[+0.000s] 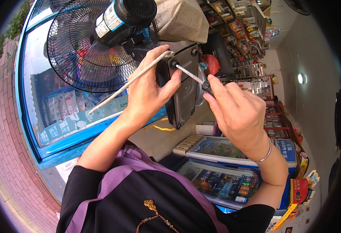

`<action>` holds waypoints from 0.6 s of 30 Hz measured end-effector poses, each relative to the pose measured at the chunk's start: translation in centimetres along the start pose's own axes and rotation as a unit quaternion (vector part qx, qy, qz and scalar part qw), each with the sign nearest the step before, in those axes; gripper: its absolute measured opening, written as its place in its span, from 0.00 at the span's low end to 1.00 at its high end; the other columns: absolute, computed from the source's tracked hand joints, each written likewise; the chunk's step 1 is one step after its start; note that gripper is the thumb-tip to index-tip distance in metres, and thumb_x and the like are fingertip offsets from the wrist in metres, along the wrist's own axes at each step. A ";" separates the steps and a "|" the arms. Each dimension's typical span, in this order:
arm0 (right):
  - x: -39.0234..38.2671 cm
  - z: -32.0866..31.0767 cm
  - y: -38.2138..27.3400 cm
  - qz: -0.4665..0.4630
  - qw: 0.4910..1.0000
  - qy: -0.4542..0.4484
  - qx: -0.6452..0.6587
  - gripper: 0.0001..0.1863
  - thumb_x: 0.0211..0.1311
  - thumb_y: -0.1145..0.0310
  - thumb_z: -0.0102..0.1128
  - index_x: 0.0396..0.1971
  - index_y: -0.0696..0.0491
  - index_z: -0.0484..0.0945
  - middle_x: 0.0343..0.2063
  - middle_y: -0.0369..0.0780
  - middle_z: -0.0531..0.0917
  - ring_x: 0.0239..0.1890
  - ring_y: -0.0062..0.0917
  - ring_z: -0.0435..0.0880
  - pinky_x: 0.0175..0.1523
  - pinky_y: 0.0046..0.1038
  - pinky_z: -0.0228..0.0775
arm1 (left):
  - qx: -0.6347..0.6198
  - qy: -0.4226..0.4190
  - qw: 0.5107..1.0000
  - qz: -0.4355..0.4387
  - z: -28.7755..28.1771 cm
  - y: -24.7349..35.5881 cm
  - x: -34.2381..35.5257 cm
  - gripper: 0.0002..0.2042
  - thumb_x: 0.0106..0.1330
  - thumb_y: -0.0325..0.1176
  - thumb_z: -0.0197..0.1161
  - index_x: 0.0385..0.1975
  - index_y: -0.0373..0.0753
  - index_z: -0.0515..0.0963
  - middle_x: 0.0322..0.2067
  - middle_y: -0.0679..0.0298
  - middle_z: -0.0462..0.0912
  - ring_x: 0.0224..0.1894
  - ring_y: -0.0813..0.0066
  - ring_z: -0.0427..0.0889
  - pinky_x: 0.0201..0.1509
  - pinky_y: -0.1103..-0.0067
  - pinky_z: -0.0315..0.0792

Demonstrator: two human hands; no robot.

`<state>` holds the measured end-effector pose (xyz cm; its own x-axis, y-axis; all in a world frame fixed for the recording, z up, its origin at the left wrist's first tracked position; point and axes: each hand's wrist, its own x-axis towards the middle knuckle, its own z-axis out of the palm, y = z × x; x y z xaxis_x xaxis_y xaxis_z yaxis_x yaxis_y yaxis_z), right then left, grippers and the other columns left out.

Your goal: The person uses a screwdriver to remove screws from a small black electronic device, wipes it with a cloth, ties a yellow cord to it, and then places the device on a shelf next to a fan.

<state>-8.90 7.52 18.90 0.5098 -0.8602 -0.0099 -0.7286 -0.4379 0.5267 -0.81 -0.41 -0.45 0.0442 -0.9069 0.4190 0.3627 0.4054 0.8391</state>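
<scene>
An electric fan lies tipped over, with its black wire grille [67, 42] and motor housing [137, 13] resting over a blue-rimmed chest freezer. Its dark, flat base [186, 83] faces me, with a round foot near each visible corner. My left hand [151, 85] grips the edge of that base, thumb pressed close to one foot. A pale power cord [118, 92] runs past its fingers and down to the left. In my right hand [238, 112] is a screwdriver [190, 73], pinched by its dark handle. The shaft reaches the foot beside my left thumb, where the tip is hidden.
Under the fan, the chest freezer's blue edge [83, 139] runs along the left. Behind the base are a cloth-covered object [184, 19] and a red plastic bag [211, 64]. Another glass-topped freezer [221, 182] stands at lower right. Stocked shelves [252, 31] rise beyond.
</scene>
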 end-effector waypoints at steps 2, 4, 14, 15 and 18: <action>-0.1 0.3 0.0 0.003 1.000 0.006 0.001 0.23 0.50 0.71 0.71 0.48 0.59 0.79 0.22 0.38 0.71 0.17 0.27 0.72 0.23 0.29 0.63 | 0.003 0.000 1.000 0.001 0.0 0.1 0.0 0.24 0.55 0.30 0.68 0.52 0.32 0.72 0.44 0.50 0.80 0.44 0.56 0.83 0.48 0.72 0.76; -0.1 0.3 0.0 0.012 1.000 0.003 0.005 0.23 0.50 0.72 0.71 0.48 0.58 0.79 0.22 0.38 0.72 0.17 0.28 0.72 0.23 0.29 0.64 | 0.005 0.002 1.000 0.006 -0.1 0.0 0.0 0.24 0.55 0.30 0.68 0.52 0.32 0.72 0.44 0.50 0.80 0.44 0.56 0.83 0.48 0.72 0.76; 2.2 -2.7 -0.2 0.087 0.985 -0.074 0.130 0.16 0.53 0.77 0.63 0.44 0.59 0.77 0.27 0.43 0.76 0.24 0.36 0.78 0.28 0.33 0.69 | 0.004 0.007 1.000 -0.003 0.1 0.1 0.0 0.24 0.55 0.30 0.68 0.52 0.32 0.72 0.42 0.50 0.80 0.42 0.56 0.83 0.46 0.73 0.76; 2.3 -2.9 -0.2 0.089 0.983 -0.096 0.132 0.15 0.54 0.79 0.63 0.43 0.60 0.77 0.27 0.44 0.77 0.26 0.39 0.78 0.30 0.34 0.70 | 0.002 0.008 1.000 -0.002 0.1 0.1 0.0 0.24 0.55 0.30 0.68 0.52 0.32 0.72 0.42 0.50 0.80 0.42 0.56 0.83 0.46 0.73 0.76; 2.5 -2.9 0.2 -0.011 0.997 -0.057 0.053 0.16 0.53 0.76 0.64 0.43 0.60 0.78 0.26 0.42 0.76 0.25 0.34 0.78 0.30 0.31 0.69 | 0.004 0.008 1.000 0.000 0.1 0.0 0.0 0.25 0.54 0.30 0.68 0.53 0.32 0.72 0.42 0.50 0.80 0.42 0.56 0.83 0.47 0.72 0.76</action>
<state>-6.41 6.07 21.46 0.4763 -0.8711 -0.1198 -0.7646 -0.4776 0.4327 -0.86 -0.44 -0.41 0.0588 -0.9089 0.4128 0.3554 0.4055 0.8422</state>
